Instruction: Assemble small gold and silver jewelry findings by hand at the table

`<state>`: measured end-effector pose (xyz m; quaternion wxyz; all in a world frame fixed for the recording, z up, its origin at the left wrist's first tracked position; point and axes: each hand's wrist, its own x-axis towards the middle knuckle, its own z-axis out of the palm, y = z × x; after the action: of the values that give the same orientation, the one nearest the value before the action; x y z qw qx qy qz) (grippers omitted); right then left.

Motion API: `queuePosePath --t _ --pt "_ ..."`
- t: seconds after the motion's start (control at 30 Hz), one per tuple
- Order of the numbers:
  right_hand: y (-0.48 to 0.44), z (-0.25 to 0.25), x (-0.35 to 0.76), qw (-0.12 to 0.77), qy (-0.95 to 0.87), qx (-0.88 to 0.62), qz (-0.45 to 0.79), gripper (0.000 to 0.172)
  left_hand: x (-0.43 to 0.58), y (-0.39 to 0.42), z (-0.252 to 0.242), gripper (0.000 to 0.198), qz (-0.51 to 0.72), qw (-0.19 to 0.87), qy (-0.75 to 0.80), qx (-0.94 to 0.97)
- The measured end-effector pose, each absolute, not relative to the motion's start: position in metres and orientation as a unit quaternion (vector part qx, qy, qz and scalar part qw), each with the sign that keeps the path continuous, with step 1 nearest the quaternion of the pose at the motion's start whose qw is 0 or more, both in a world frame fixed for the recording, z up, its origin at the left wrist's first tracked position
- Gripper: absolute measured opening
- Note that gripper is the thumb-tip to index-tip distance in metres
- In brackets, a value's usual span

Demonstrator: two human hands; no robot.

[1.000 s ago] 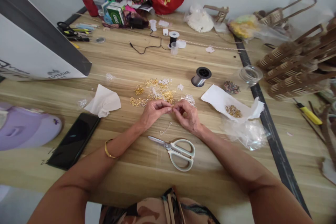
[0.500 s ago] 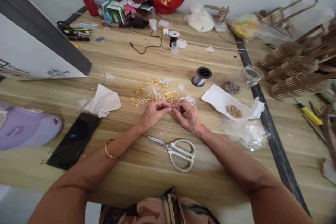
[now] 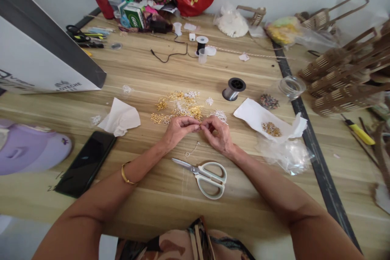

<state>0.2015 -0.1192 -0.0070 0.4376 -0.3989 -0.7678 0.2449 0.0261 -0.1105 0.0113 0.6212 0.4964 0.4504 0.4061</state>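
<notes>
- Left hand point(image 3: 177, 131) and right hand point(image 3: 218, 135) met fingertip to fingertip, each grip pinching the chain point(image 3: 192, 149).
- The chain hung just over the counter point(image 3: 152, 195), between the charms point(image 3: 179, 107) and the scissors point(image 3: 207, 175).

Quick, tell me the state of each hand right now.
Left hand: closed, fingertips pinching a small gold piece.
Right hand: closed, pinching the same gold piece; a thin chain hangs beneath.

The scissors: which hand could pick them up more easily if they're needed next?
Probably the right hand: the scissors lie with their handles just below its wrist, blades pointing left. The left hand sits nearer the blades. Both hands now pinch the chain.
</notes>
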Motion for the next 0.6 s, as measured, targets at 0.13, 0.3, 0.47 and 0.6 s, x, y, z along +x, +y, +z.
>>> queuePosePath --t 0.13,0.3,0.47,0.6 --pt "-0.1189 -0.0083 0.2011 0.44 -0.761 -0.407 0.248 0.004 0.0251 -0.1091 0.0083 0.026 0.404 0.632 0.446 0.489" --pt "-0.1182 -0.0092 0.2011 0.447 -0.759 -0.402 0.25 0.004 0.0245 -0.1084 0.0075 0.027 0.4 0.63 0.451 0.489" --pt "-0.118 -0.0085 0.2012 0.443 -0.758 -0.404 0.255 0.006 0.0247 -0.1084 0.0099 0.026 0.403 0.622 0.454 0.495" --pt "-0.1182 -0.0088 0.2013 0.441 -0.757 -0.409 0.256 0.007 0.025 -0.1082 0.0097 0.025 0.404 0.613 0.457 0.503"
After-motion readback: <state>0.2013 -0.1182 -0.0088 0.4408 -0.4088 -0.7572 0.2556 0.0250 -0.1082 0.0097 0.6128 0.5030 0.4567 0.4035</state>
